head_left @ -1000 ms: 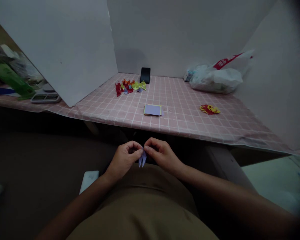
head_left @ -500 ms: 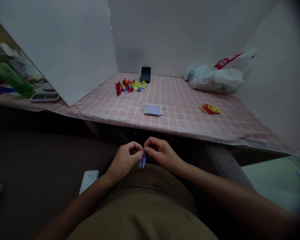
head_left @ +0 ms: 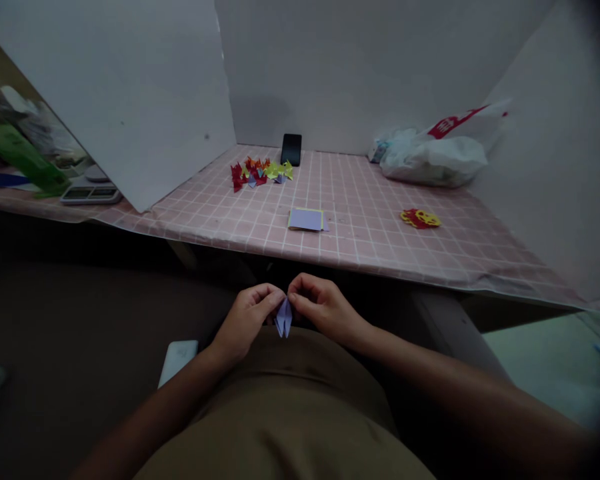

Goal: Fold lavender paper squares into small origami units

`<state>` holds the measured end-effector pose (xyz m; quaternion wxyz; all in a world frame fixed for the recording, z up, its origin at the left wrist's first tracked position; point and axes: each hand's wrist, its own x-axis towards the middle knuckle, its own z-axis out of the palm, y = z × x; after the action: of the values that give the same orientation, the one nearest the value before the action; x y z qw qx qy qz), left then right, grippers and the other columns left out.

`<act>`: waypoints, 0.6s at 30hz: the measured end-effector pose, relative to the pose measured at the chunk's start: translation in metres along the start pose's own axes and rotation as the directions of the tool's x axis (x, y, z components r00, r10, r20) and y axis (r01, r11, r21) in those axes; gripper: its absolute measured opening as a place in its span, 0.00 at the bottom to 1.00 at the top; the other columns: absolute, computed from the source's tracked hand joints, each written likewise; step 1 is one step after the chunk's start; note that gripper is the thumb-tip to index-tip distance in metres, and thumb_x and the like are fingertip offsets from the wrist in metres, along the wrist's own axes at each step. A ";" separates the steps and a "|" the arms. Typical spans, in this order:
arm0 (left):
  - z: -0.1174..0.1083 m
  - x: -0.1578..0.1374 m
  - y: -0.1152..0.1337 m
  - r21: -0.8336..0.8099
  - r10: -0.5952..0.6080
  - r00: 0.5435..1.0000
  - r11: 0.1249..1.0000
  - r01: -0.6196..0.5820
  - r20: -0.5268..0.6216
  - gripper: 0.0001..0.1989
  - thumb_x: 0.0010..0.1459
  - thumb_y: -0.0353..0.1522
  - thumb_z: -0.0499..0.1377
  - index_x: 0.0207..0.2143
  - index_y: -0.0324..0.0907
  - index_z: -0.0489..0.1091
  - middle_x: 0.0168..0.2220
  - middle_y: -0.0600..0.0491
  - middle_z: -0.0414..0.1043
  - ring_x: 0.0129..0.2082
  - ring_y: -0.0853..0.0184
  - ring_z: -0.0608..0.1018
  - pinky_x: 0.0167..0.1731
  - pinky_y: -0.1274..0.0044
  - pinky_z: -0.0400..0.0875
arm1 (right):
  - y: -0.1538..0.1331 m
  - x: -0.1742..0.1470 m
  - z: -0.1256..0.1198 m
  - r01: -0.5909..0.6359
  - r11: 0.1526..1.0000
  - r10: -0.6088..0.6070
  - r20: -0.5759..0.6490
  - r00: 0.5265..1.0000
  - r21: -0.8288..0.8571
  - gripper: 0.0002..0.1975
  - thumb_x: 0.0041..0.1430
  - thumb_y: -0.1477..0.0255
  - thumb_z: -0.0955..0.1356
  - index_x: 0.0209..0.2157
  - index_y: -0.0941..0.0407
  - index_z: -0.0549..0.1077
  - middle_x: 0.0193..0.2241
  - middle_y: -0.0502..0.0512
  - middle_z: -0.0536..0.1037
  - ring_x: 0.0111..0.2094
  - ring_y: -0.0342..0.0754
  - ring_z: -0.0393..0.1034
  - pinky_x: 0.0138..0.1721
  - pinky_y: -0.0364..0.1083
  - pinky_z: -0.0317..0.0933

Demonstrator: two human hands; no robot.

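Observation:
A small folded piece of purple origami paper (head_left: pixel 283 318) is held above my lap, its two narrow points hanging downward. My left hand (head_left: pixel 250 317) pinches it from the left near the top, thumb and forefinger together. From the other side, my right hand (head_left: pixel 325 308) grips its upper edge between thumb and fingertip. On the table beyond lies a stack of purple and yellow paper squares (head_left: pixel 306 219). Farther back stands a cluster of small folded paper figures (head_left: pixel 260 172) in red, orange, yellow and purple.
The pink checked table (head_left: pixel 350 200) has its front edge just past my hands. On it are a black phone (head_left: pixel 291 149), a white plastic bag (head_left: pixel 433 159), red and yellow paper cutouts (head_left: pixel 420 219) and a scale (head_left: pixel 91 193). A white device (head_left: pixel 178 360) lies by my left forearm.
My left thumb has shifted up, so more of the purple folded paper shows between my hands. My right hand has hardly moved.

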<state>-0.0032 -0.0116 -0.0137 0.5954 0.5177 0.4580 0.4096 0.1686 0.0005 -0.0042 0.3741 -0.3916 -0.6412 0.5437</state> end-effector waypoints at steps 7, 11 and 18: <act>0.001 -0.001 0.000 -0.019 -0.013 1.000 1.000 0.013 -0.012 0.11 0.56 0.37 0.60 0.25 0.39 0.70 0.22 0.58 0.64 0.24 0.72 0.64 0.27 0.77 0.59 | 0.001 -0.001 0.001 0.027 0.998 -0.028 -0.016 0.999 -0.052 0.05 0.58 0.71 0.66 0.29 0.57 0.68 0.23 0.47 0.68 0.25 0.41 0.61 0.27 0.43 0.55; 0.001 0.000 0.001 -0.004 -0.006 1.000 1.000 0.006 -0.011 0.11 0.56 0.37 0.61 0.25 0.39 0.70 0.23 0.57 0.64 0.24 0.72 0.65 0.27 0.77 0.60 | 0.003 -0.001 0.001 0.026 0.999 -0.027 -0.015 1.000 -0.042 0.05 0.59 0.72 0.66 0.29 0.57 0.68 0.23 0.47 0.68 0.25 0.41 0.61 0.26 0.42 0.55; 0.002 -0.003 0.004 0.046 0.018 1.000 0.999 -0.017 -0.019 0.09 0.55 0.36 0.61 0.28 0.39 0.71 0.25 0.56 0.67 0.26 0.71 0.67 0.29 0.77 0.62 | 0.003 -0.001 0.001 0.027 0.999 -0.029 -0.035 0.999 -0.043 0.05 0.59 0.72 0.66 0.29 0.57 0.67 0.23 0.46 0.67 0.25 0.41 0.60 0.27 0.43 0.55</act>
<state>-0.0022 -0.0147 -0.0094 0.5753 0.5310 0.4686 0.4093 0.1682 -0.0005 -0.0077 0.3848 -0.4001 -0.6512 0.5175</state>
